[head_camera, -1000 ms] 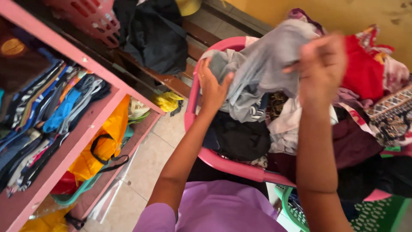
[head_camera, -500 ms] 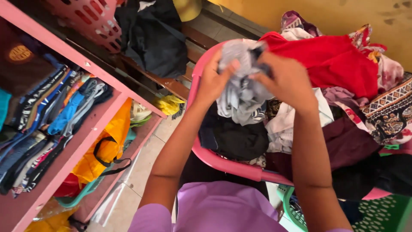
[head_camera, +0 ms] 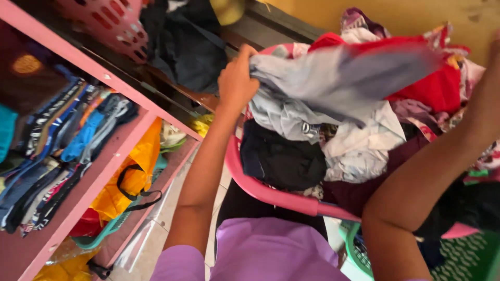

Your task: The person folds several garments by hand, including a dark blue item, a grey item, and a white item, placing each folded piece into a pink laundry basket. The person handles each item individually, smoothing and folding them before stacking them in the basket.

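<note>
My left hand (head_camera: 237, 78) is closed on one end of a grey garment (head_camera: 338, 78), which stretches out blurred to the right above a heap of clothes. My right forearm (head_camera: 432, 171) reaches up to the frame's right edge. Only a sliver of my right hand (head_camera: 494, 44) shows there, so its grip is hidden. The heap fills a pink plastic tub (head_camera: 271, 193). It includes a red garment (head_camera: 442, 86), a white one (head_camera: 364, 151) and a black one (head_camera: 281, 161).
A pink shelf (head_camera: 120, 151) on the left holds rows of folded clothes (head_camera: 62, 140), with an orange bag (head_camera: 130, 177) below. A pink basket (head_camera: 109, 21) and a dark garment (head_camera: 187, 41) lie at the top. A green basket (head_camera: 359, 255) stands under the tub.
My hands were bunched together on the grey garment half a second ago. They have now drawn apart, my right hand swinging out to the frame's right edge and the garment pulled out flat.
</note>
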